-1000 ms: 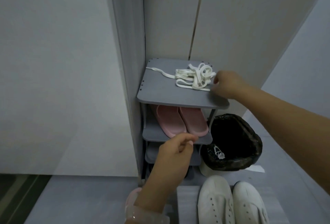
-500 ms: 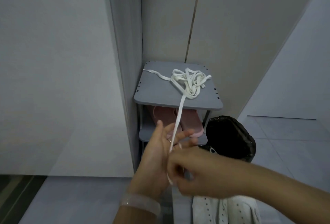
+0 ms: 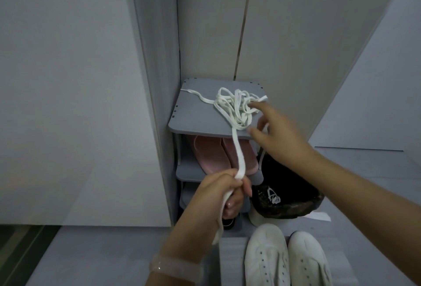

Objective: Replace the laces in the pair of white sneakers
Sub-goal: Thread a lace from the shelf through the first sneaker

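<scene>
A tangle of white laces (image 3: 237, 109) lies on the top board of a grey shoe rack (image 3: 193, 117). One lace (image 3: 239, 153) runs down from the tangle over the board's front edge into my left hand (image 3: 225, 192), which grips it in front of the rack's lower shelves; its end hangs past my wrist. My right hand (image 3: 275, 131) hovers at the tangle's right side with fingers spread, the fingertips at the laces. Two white sneakers (image 3: 287, 260) without laces stand side by side on the floor at the bottom right.
Pink slippers (image 3: 211, 156) sit on the rack's second shelf. A bin lined with a black bag (image 3: 289, 194) stands right of the rack, beside the sneakers. Walls close in on the left and behind the rack. Grey floor stretches to the left and right.
My left hand has closed round the lace pulled down from the tangle. My right hand let go near the left hand and rose back to the tangle on the top board.
</scene>
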A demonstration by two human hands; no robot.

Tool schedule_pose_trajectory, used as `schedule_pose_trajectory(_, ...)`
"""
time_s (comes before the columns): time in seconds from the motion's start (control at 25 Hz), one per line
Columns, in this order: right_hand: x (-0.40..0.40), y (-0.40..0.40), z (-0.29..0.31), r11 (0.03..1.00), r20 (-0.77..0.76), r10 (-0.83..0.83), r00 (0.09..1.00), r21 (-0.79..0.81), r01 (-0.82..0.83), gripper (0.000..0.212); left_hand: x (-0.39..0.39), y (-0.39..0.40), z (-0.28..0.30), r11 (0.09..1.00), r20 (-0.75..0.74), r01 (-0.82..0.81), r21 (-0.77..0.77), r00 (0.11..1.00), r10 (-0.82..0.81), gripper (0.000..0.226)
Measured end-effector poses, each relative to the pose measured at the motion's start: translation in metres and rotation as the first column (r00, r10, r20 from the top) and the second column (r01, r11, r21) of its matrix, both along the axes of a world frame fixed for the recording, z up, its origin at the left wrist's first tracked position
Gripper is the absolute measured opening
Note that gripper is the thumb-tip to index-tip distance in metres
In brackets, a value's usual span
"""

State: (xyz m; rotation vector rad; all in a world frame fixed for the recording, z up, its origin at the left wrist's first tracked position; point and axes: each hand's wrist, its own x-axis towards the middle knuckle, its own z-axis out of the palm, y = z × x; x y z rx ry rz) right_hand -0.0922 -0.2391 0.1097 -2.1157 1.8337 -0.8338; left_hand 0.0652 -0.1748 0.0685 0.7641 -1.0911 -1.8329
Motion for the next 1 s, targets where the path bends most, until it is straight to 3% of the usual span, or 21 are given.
schedule_pose_trajectory(0.12,-0.001,-0.044,0.011,0.996,-0.364,0.086,0.927,0.045,-0.075,0.025,0.009,0.002,0.002,0.983,-0.110,-0.104,-0.153,0.990,0.087,0.014)
schedule_pose_trajectory(0.2,-0.004,-0.063,0.011,0.992,-0.500,0.112,0.859,0.106,-0.068,0.019,0.019,-0.001,0.005,0.934,-0.263,-0.322,-0.155,0.925,0.275,0.014)
schedule_pose_trajectory(0.28,-0.008,-0.076,0.009,0.990,-0.497,0.095,0.863,0.134,-0.032,0.020,0.032,-0.006,0.007,0.801,-0.319,-0.590,-0.102,0.782,0.536,0.024)
schedule_pose_trajectory(0.36,-0.009,-0.088,0.005,0.991,-0.462,0.057,0.885,0.136,0.007,0.026,0.045,-0.008,0.011,0.693,-0.381,-0.721,-0.011,0.644,0.664,0.023)
schedule_pose_trajectory(0.44,-0.006,-0.105,0.001,0.982,-0.389,0.045,0.920,0.188,0.032,0.033,0.057,-0.003,0.020,0.743,-0.489,-0.664,0.089,0.620,0.613,0.022)
schedule_pose_trajectory(0.52,0.000,-0.120,0.001,0.962,-0.209,-0.013,0.978,0.264,0.069,0.042,0.063,0.002,0.025,0.855,-0.477,-0.501,0.133,0.724,0.498,0.021)
schedule_pose_trajectory(0.6,0.003,-0.130,0.004,0.956,0.007,-0.123,0.992,0.270,0.117,0.051,0.061,0.002,0.020,0.915,-0.259,-0.360,0.184,0.880,0.398,0.021)
schedule_pose_trajectory(0.64,0.005,-0.128,0.007,0.960,0.012,-0.180,0.984,0.222,0.173,0.048,0.057,-0.001,0.012,0.919,-0.054,-0.350,0.181,0.929,0.365,0.019)
schedule_pose_trajectory(0.68,0.009,-0.120,0.011,0.961,-0.068,-0.232,0.970,0.140,0.239,0.041,0.053,-0.005,0.002,0.916,0.168,-0.375,0.144,0.921,0.351,0.016)
schedule_pose_trajectory(0.76,0.013,-0.099,0.014,0.987,-0.219,-0.159,0.963,-0.057,0.150,0.031,0.046,-0.011,-0.013,0.904,0.478,-0.426,0.044,0.803,0.356,0.009)
schedule_pose_trajectory(0.84,0.015,-0.076,0.008,0.989,-0.325,0.142,0.935,0.008,-0.147,0.034,0.042,-0.012,-0.021,0.947,0.628,-0.312,-0.075,0.723,0.288,0.005)
schedule_pose_trajectory(0.92,0.011,-0.068,-0.003,0.952,-0.378,0.305,0.874,0.127,-0.277,0.035,0.041,-0.009,-0.028,0.988,0.781,0.002,-0.152,0.613,0.119,0.022)
schedule_pose_trajectory(1.0,0.006,-0.076,-0.008,0.975,-0.406,0.223,0.886,0.076,-0.210,0.025,0.041,-0.005,-0.030,0.940,0.877,0.328,-0.091,0.473,-0.080,0.028)
